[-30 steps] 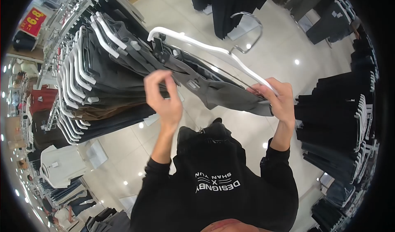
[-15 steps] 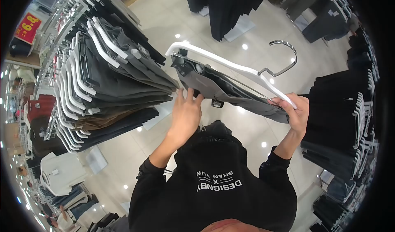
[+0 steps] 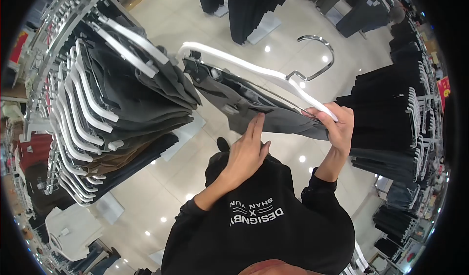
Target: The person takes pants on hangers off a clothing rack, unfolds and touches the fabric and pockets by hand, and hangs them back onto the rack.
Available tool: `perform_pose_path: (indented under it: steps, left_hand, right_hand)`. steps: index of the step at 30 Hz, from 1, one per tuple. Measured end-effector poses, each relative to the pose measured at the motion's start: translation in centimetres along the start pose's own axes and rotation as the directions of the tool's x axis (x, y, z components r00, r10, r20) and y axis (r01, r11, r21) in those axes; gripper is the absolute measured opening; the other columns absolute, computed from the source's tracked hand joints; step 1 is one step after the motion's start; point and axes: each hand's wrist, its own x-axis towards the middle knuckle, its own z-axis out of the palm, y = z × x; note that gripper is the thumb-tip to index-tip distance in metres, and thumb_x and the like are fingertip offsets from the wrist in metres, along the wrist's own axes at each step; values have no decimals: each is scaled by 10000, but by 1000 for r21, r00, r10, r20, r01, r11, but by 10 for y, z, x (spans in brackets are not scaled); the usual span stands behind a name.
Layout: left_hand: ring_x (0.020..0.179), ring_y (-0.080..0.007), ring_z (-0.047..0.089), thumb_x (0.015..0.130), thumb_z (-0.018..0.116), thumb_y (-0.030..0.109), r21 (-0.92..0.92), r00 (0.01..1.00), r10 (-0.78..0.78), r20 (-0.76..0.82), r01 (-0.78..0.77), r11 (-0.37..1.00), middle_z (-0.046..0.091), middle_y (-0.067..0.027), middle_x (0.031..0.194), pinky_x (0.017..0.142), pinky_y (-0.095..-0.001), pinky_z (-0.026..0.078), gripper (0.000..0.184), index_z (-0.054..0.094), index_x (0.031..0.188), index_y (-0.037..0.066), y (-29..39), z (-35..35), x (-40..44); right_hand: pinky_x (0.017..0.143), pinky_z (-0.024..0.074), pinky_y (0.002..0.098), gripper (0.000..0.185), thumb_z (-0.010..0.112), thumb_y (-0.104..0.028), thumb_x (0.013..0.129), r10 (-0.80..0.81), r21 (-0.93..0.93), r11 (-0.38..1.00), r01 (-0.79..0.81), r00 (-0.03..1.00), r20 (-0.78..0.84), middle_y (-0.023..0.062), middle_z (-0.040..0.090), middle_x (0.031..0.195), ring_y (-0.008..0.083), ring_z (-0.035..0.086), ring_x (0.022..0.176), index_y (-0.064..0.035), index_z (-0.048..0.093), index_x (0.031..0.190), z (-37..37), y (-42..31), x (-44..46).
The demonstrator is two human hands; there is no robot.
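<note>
My right hand (image 3: 340, 127) is closed round the lower right end of a white hanger (image 3: 254, 69) with a metal hook, its thumb on top. Dark grey trousers (image 3: 234, 101) hang from this hanger, fixed at the left end by a black clip. My left hand (image 3: 248, 154) is below them, its fingers stretched out with the fingertips against the grey fabric. How firmly those fingertips press I cannot tell.
On the left, a metal rack (image 3: 46, 65) carries several folded trousers (image 3: 132, 94) on white hangers, close to the held hanger's left end. Black trousers (image 3: 376, 119) hang at the right. Pale floor tiles (image 3: 195, 158) lie below, and a white top (image 3: 73, 231) hangs at lower left.
My left hand has moved right and down, from the trousers' left part to their middle. The held hanger and trousers have shifted slightly left in view. My right hand keeps its grip.
</note>
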Motion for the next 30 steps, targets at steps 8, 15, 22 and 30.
perform_pose_path:
  steps: [8, 15, 22, 30]
  left_hand:
    - [1039, -461, 626, 857, 743, 99, -62, 973, 65, 222, -53, 997, 421, -263, 1364, 861, -495, 565, 566, 501, 1353, -26, -69, 22, -24]
    - [1142, -430, 528, 802, 722, 33, 157, 961, -60, 270, 18, 987, 451, -254, 1309, 928, -485, 529, 498, 596, 1284, 54, -51, -15, -36]
    - [1119, -413, 557, 845, 714, 68, 224, 981, -11, 196, -34, 974, 516, -259, 1262, 912, -491, 532, 446, 590, 1273, 47, -56, -10, -40]
    - [897, -290, 698, 826, 755, 46, 22, 975, 184, -122, -183, 983, 598, -142, 1366, 701, -372, 578, 465, 612, 1268, 12, -15, -51, -20]
  right_hand:
    - [726, 589, 273, 196, 643, -80, 977, -15, -73, 997, 12, 999, -45, 174, 777, 873, 202, 763, 766, 102, 715, 971, 25, -20, -1]
    - [712, 587, 276, 244, 648, -123, 992, -16, -63, 998, 10, 996, -92, 190, 775, 879, 210, 762, 766, 113, 707, 969, 30, -16, -13]
    - [707, 582, 267, 237, 647, -122, 992, -27, -22, 999, 25, 995, -96, 188, 777, 876, 218, 766, 773, 102, 718, 964, 27, -6, -10]
    - [670, 555, 230, 173, 691, -97, 939, -36, -129, 991, 37, 999, 11, 155, 786, 879, 197, 774, 761, 66, 744, 956, 39, -23, -4]
